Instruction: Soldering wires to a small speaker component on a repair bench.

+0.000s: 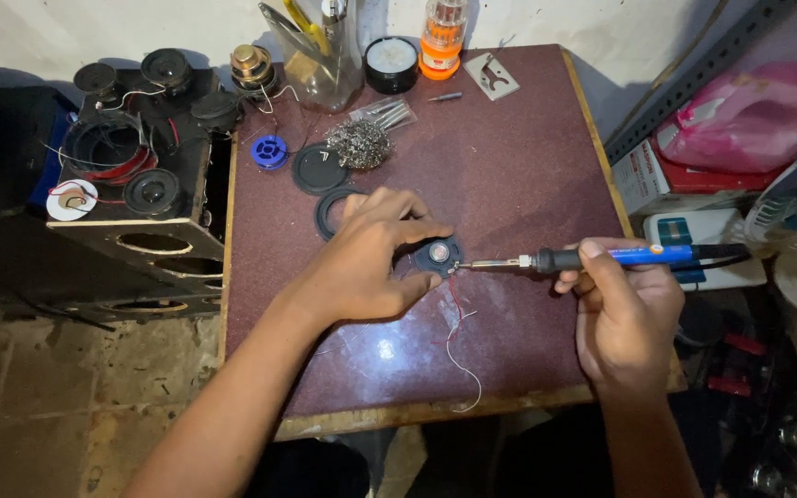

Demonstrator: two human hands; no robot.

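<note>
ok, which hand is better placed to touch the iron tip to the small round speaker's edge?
Right. The right hand already grips the blue-handled soldering iron, its metal tip at the rim of the small round black speaker. The left hand is busy pinning that speaker to the maroon tabletop.

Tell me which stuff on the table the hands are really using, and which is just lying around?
In use:
left hand steadying the small round speaker
right hand holding the blue soldering iron, tip at the speaker's edge
thin wires trailing from the speaker

Lying about:
wire wool ball
blue solder spool
black rings
orange bottle
tool jar
</note>
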